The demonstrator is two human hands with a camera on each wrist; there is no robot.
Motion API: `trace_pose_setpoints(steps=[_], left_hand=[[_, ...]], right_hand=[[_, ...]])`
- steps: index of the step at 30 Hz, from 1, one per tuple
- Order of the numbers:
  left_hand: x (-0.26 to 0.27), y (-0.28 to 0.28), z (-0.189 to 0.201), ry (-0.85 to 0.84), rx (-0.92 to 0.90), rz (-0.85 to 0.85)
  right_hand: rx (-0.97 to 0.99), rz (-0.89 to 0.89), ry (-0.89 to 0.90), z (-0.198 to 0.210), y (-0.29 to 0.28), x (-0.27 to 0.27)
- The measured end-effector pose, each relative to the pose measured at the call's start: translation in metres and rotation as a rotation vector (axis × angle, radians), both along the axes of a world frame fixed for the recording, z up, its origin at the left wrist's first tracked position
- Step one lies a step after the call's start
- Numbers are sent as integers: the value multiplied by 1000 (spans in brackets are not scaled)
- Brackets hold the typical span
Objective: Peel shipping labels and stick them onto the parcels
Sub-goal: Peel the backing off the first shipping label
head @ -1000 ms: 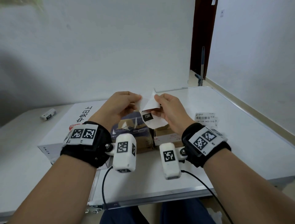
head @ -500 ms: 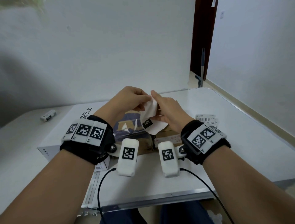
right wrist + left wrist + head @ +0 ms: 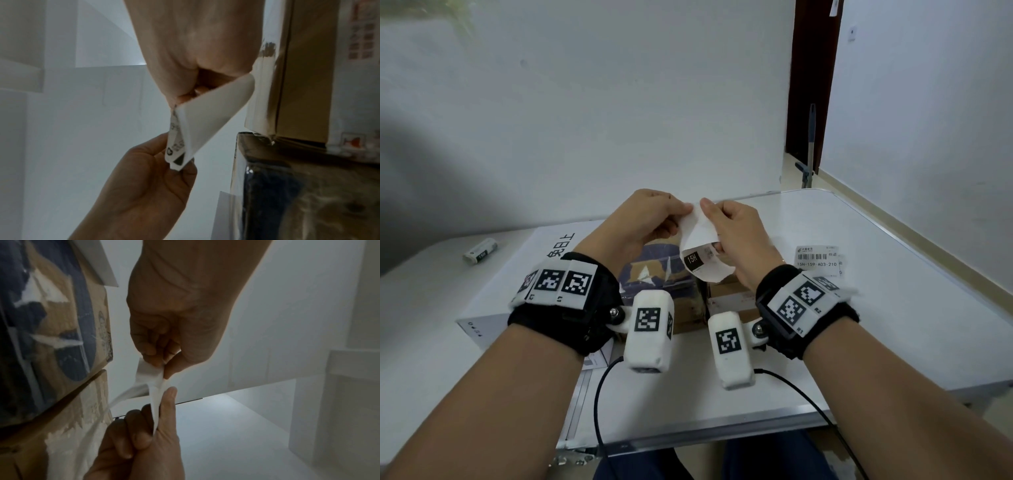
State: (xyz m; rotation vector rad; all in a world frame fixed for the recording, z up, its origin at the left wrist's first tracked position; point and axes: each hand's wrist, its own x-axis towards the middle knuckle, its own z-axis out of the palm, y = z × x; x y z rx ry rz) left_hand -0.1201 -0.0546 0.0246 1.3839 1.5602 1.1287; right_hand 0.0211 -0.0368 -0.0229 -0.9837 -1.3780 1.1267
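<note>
A white shipping label (image 3: 698, 240), printed "15H", hangs curled in the air between both hands, above the parcels. My left hand (image 3: 686, 209) pinches its upper corner. My right hand (image 3: 710, 226) pinches the sheet beside it with thumb on top. In the right wrist view the label (image 3: 205, 116) shows two layers parting where the left hand (image 3: 174, 155) pinches, with the right hand (image 3: 185, 97) above. The left wrist view shows the label (image 3: 152, 386) edge-on between left hand (image 3: 162, 368) and right hand (image 3: 156, 418). Below are a blue-taped cardboard parcel (image 3: 661, 281) and a brown parcel (image 3: 729, 298).
More printed labels (image 3: 816, 260) lie on the white table (image 3: 893, 308) to the right of the parcels. A large flat white box (image 3: 517, 274) lies at the left, under my left wrist. A small white cylinder (image 3: 481, 251) rests far left. A wall stands close behind the table.
Both hands drew together on the label, then shifted their fingertips to its upper corner. The label stayed in the air above the parcels.
</note>
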Motion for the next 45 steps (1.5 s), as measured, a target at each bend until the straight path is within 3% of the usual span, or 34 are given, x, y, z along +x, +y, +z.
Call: trace_pose_setpoints(steps=[7, 13, 20, 25, 36, 42, 45], left_hand=[[-4, 5, -1, 141, 90, 90], [-17, 10, 0, 117, 155, 176], [-32, 16, 0, 19, 180, 268], [-55, 21, -2, -189, 153, 385], [-74, 42, 6, -613, 129, 522], [-91, 51, 10, -442, 205, 544], [-118, 57, 10, -89, 84, 588]], right_hand=[[67, -49, -10, -4, 4, -1], [19, -73, 110, -7, 11, 3], [-50, -145, 127, -12, 19, 10], [-211, -175, 257, -13, 26, 25], [-169, -272, 215, -5, 34, 27], [-162, -343, 199, -5, 40, 30], [-211, -387, 238, -5, 46, 43]])
